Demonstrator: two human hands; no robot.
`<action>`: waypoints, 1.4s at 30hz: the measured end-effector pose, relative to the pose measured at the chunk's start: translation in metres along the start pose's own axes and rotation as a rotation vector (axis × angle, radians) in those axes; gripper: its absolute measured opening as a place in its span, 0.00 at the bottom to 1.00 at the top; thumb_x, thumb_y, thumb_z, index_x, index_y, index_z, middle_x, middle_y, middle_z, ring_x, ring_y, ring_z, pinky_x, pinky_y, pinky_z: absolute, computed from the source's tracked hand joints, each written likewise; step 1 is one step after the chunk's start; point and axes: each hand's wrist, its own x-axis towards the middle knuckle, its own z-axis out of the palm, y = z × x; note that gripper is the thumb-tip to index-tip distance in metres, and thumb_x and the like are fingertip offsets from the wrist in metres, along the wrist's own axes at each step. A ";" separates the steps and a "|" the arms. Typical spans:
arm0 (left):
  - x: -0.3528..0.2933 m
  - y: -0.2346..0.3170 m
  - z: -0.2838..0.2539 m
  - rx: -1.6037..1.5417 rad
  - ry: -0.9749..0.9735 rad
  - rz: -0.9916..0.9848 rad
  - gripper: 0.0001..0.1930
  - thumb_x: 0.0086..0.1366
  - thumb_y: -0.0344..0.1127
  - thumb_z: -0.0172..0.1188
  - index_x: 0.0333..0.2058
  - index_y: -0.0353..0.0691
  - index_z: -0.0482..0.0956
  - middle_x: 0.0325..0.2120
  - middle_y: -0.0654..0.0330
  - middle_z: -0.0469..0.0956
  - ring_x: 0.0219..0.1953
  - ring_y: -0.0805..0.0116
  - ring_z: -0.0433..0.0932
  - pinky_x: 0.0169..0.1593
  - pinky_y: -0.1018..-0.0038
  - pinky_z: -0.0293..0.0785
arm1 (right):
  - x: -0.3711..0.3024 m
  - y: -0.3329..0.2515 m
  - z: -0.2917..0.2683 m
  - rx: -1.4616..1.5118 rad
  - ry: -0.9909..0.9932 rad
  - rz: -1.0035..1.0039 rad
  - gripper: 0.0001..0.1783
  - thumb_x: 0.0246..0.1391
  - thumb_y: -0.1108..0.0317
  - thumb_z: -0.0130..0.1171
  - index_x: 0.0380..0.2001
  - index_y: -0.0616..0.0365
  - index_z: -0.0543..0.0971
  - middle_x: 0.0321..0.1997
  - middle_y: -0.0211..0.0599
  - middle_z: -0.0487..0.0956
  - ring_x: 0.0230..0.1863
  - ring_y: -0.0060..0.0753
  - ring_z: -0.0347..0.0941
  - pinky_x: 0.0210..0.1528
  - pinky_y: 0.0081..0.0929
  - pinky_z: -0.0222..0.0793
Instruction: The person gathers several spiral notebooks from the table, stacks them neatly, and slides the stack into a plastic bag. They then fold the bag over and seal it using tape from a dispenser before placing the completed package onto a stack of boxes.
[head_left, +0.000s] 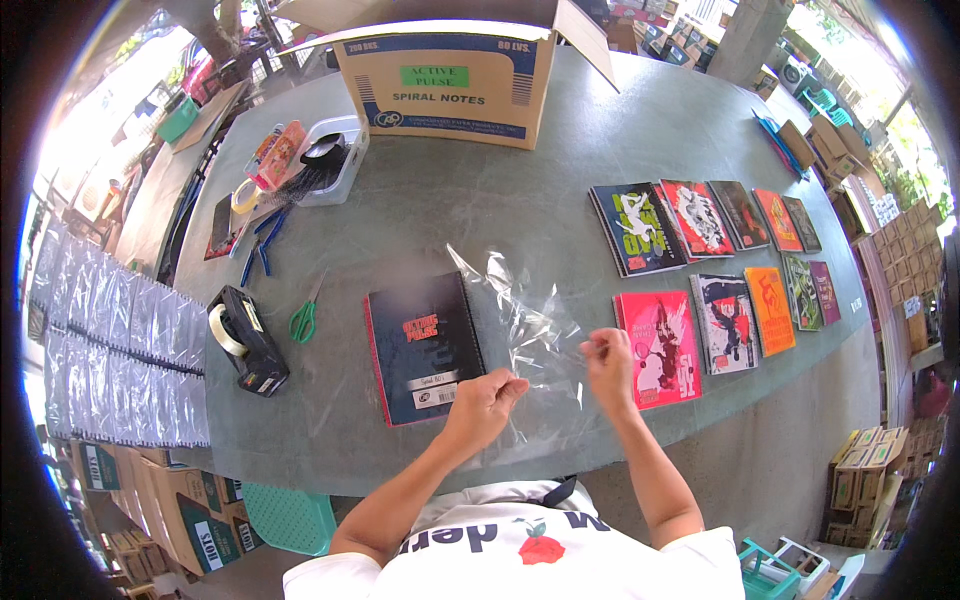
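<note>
A thin sheet of clear plastic film [515, 315] lies crumpled and glossy between my hands, over the table. My left hand [487, 402] is closed, pinching the film's near left part, beside the lower right corner of a dark spiral notebook [420, 362]. Closed in a pinch too, my right hand [610, 362] grips the film's right side, close to a pink spiral notebook [658, 345]. The dark notebook lies flat, back cover up, with its red coil on the left. Part of the film rests against that notebook's right edge.
Green-handled scissors [303, 322] and a black tape dispenser [248, 340] lie left of the notebook. Several notebooks stand in two rows at right, one being orange [768, 310]. A large carton [440, 90] and a clear plastic tub [350, 165] sit at the back.
</note>
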 end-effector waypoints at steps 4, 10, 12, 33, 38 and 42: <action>-0.011 0.007 0.004 0.067 -0.076 -0.014 0.08 0.58 0.33 0.58 0.26 0.34 0.75 0.17 0.50 0.73 0.19 0.57 0.73 0.25 0.68 0.67 | 0.024 -0.036 -0.024 0.757 -0.985 0.822 0.40 0.55 0.34 0.37 0.42 0.66 0.72 0.41 0.41 0.76 0.39 0.35 0.75 0.39 0.26 0.71; -0.004 0.003 -0.013 0.161 -0.013 0.414 0.11 0.56 0.34 0.60 0.37 0.37 0.74 0.32 0.50 0.75 0.28 0.57 0.75 0.34 0.67 0.71 | 0.081 -0.043 0.029 1.691 -0.558 1.010 0.34 0.56 0.41 0.43 0.45 0.66 0.71 0.41 0.42 0.76 0.41 0.39 0.75 0.41 0.37 0.73; 0.012 0.002 -0.064 0.251 0.204 0.382 0.15 0.57 0.36 0.60 0.41 0.37 0.73 0.38 0.50 0.74 0.36 0.53 0.74 0.41 0.64 0.70 | 0.080 -0.049 0.020 1.232 -0.652 0.922 0.29 0.55 0.46 0.47 0.42 0.66 0.72 0.40 0.42 0.76 0.39 0.39 0.76 0.38 0.37 0.74; 0.063 -0.094 -0.130 0.881 0.668 0.249 0.34 0.56 0.61 0.52 0.54 0.43 0.65 0.50 0.41 0.63 0.54 0.44 0.60 0.55 0.52 0.53 | 0.004 -0.191 0.120 -0.320 -0.978 -0.155 0.15 0.46 0.61 0.48 0.24 0.63 0.75 0.23 0.50 0.77 0.27 0.51 0.76 0.32 0.43 0.72; 0.123 -0.037 -0.117 0.222 0.380 0.240 0.28 0.60 0.52 0.53 0.55 0.43 0.64 0.42 0.48 0.70 0.43 0.55 0.70 0.45 0.62 0.66 | -0.022 -0.187 0.116 -0.287 -0.736 -0.243 0.14 0.49 0.58 0.51 0.27 0.59 0.72 0.22 0.43 0.74 0.24 0.45 0.74 0.26 0.39 0.69; 0.159 -0.040 -0.170 0.151 0.353 0.077 0.34 0.51 0.26 0.58 0.57 0.40 0.55 0.36 0.52 0.72 0.34 0.61 0.74 0.38 0.67 0.71 | -0.041 -0.168 0.113 -0.091 -0.494 -0.354 0.14 0.52 0.55 0.51 0.29 0.56 0.70 0.23 0.37 0.69 0.25 0.41 0.71 0.26 0.37 0.65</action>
